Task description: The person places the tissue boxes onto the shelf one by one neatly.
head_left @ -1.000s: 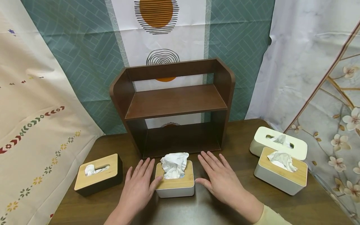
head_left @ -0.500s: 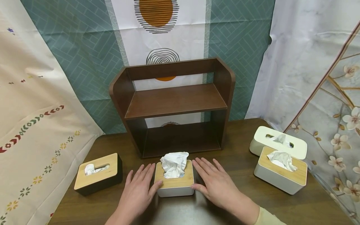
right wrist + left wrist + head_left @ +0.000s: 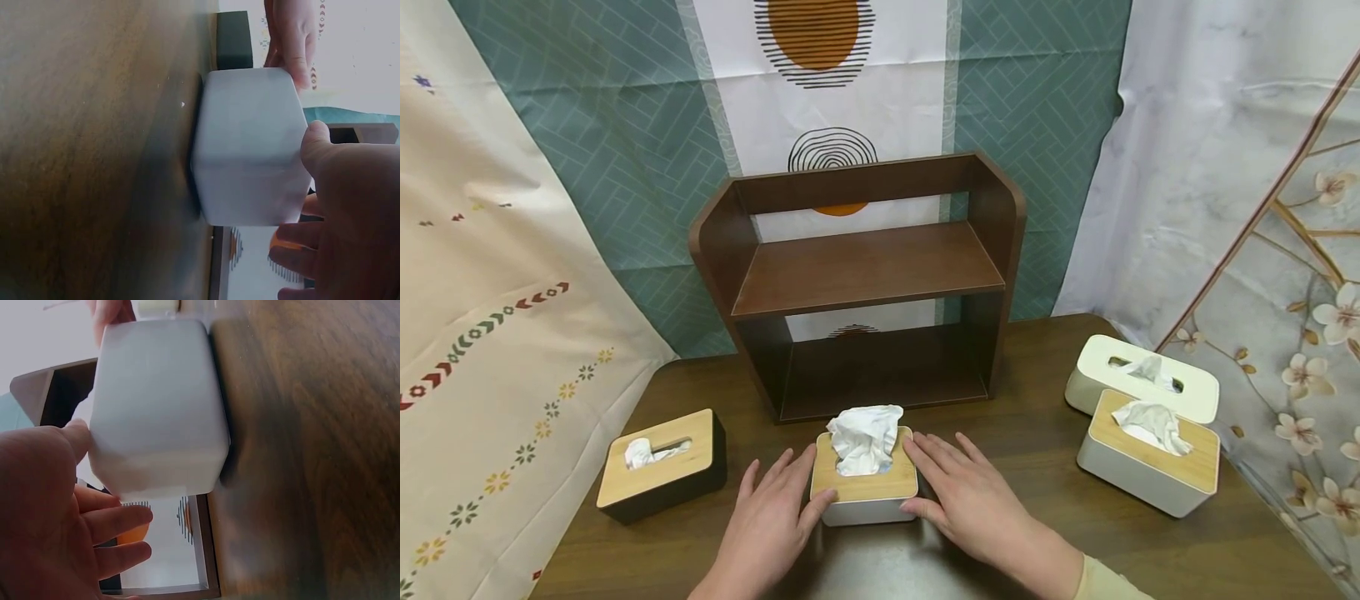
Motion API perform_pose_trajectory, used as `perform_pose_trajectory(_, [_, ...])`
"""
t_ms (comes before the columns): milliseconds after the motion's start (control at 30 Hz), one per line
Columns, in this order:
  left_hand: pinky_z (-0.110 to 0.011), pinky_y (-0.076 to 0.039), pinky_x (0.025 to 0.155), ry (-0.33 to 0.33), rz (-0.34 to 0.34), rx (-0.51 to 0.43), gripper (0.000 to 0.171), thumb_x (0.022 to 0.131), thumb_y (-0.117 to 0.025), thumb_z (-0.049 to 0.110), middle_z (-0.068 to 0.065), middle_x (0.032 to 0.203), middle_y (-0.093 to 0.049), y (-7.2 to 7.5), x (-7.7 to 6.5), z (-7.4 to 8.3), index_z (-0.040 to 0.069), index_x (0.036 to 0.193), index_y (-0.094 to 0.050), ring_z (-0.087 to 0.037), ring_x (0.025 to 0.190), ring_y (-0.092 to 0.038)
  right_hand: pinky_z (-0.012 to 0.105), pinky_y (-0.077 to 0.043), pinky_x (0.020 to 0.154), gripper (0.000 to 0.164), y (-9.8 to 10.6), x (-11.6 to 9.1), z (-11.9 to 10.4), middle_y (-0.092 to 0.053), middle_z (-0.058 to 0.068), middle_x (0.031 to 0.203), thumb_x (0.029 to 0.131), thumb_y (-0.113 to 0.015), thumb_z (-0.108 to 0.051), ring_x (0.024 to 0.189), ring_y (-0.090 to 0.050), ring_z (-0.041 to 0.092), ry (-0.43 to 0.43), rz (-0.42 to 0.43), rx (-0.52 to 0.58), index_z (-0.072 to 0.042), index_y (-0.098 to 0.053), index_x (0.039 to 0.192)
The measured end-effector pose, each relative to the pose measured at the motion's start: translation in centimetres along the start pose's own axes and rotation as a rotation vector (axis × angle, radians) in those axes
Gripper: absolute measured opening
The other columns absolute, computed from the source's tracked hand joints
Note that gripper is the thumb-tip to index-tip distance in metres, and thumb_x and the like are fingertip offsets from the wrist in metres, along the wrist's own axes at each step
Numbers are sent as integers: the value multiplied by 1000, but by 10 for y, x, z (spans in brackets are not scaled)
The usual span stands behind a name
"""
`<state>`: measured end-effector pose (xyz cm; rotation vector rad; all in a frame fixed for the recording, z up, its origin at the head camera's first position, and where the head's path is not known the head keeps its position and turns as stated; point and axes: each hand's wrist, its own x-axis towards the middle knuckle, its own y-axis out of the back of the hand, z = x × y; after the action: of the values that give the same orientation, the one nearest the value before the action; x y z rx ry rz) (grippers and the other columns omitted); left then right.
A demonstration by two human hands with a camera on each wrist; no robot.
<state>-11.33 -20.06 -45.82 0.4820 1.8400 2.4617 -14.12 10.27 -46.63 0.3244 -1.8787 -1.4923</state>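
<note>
A light grey tissue box with a bamboo lid stands on the table in the head view, a crumpled white tissue sticking up from its slot. At its left side is my left hand, the thumb touching the front left corner of the lid. My right hand lies against the right side, fingertips at the lid's edge and thumb near the front corner. Both wrist views show the box's plain grey wall and fairly straight fingers. The fingers' contact beyond the box is partly hidden.
Behind the box stands a dark brown two-tier shelf. A black tissue box with a bamboo lid is at the left. A cream tissue box and another grey one with a bamboo lid stand close together at the right.
My right hand has moved left until it meets the box's right side. The left hand has shifted slightly right and closer to the box. The box has hardly moved.
</note>
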Motion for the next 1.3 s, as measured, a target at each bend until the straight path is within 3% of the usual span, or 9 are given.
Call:
perform_pose_trajectory(233, [-72,-26,124,33,-40,-11,72,109,-66,53,-11,150,-69,-1,-2,2,3,160,-56,-35,144,-61,55,-43,123,74,-2,0,-5,-61,13,160,110,-61,-57,147,-58,26,1,9,41,-7,-53,163])
perform_pose_trajectory(533, [-68,-34,123,5,-3,-40,71,106,-73,49,-13,148,-70,-1,-3,2,3,159,-57,-32,137,-66,50,-53,114,67,-5,0,-10,-60,19,158,112,-62,-48,137,-66,34,-1,16,89,-2,-55,160])
perform_pose_trajectory(800, [-62,-42,121,31,-10,-118,76,102,-78,49,-14,143,-73,-2,-1,4,0,156,-58,-30,128,-73,51,-60,103,65,-6,-1,-12,-60,21,157,112,-64,-45,135,-68,33,-6,42,141,-1,-55,160])
perform_pose_trajectory(1033, [-58,-61,92,92,-26,-147,80,99,-80,54,-19,131,-77,-2,1,6,4,157,-58,-38,114,-76,51,-64,91,63,-6,-1,-13,-61,22,156,113,-63,-43,121,-75,35,-43,26,197,-1,-56,159])
perform_pose_trajectory(1300, [-56,-62,91,113,-32,-245,83,95,-87,49,-17,133,-76,-6,2,10,4,159,-56,-35,113,-77,50,-64,89,61,-4,-3,-11,-60,25,155,112,-66,-39,115,-77,37,-60,24,267,0,-56,158])
